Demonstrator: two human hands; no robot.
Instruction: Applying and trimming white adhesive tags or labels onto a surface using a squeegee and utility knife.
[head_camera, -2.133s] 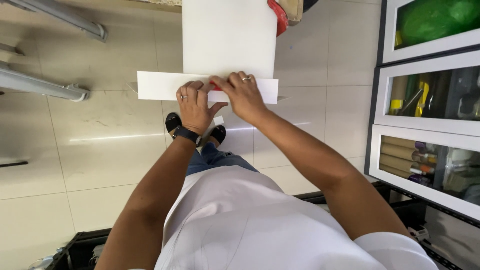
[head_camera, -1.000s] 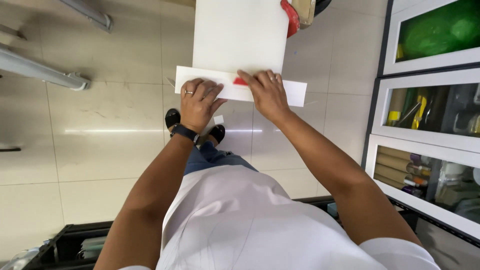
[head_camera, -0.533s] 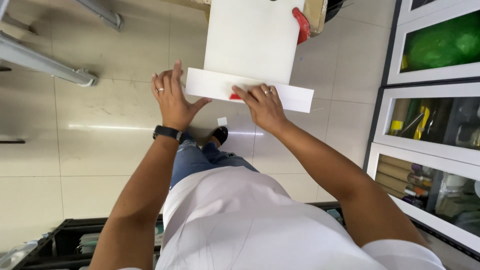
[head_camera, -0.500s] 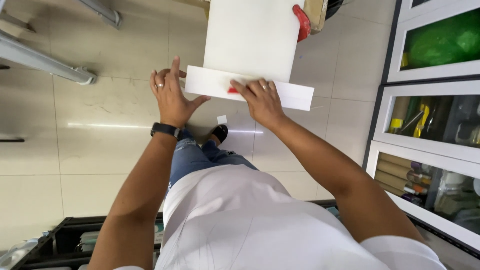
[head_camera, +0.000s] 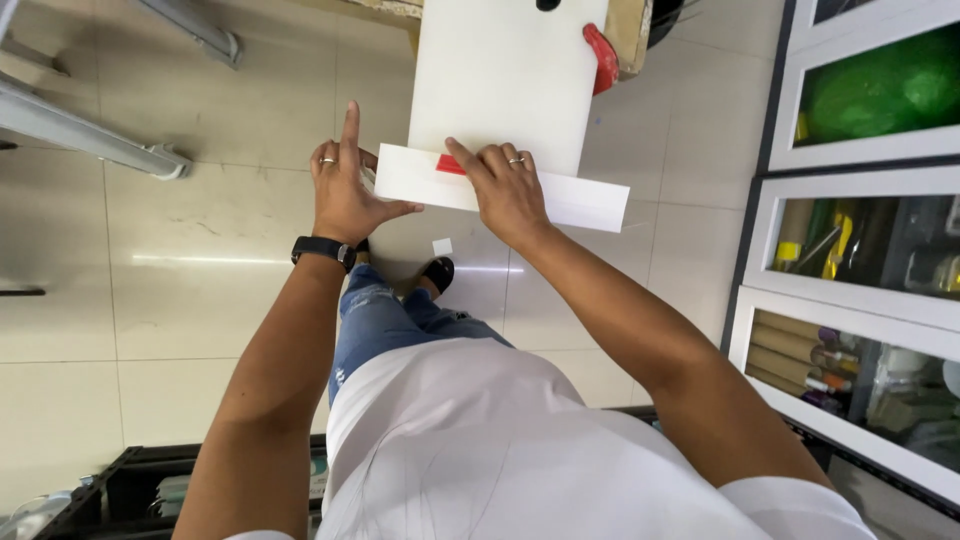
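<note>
A long white paper strip (head_camera: 580, 200) lies across the near edge of a narrow white board (head_camera: 505, 75). My right hand (head_camera: 505, 190) presses flat on the strip's middle, its fingertips next to a small red piece (head_camera: 450, 165) on the strip. My left hand (head_camera: 345, 195) is at the strip's left end, thumb under or against the edge, index finger pointing up, other fingers spread. A black watch sits on my left wrist. Each hand wears a ring.
A red-handled tool (head_camera: 603, 55) hangs at the board's right side. White cabinets with glass doors (head_camera: 860, 250) stand at right. Metal bars (head_camera: 90, 135) cross the tiled floor at upper left. A small white scrap (head_camera: 441, 246) lies on the floor. A black crate (head_camera: 130, 490) sits at bottom left.
The strip slid right and tilted slightly. My left hand left the top of the strip and went to its left end, fingers spreading. My right hand stayed pressed on it.
</note>
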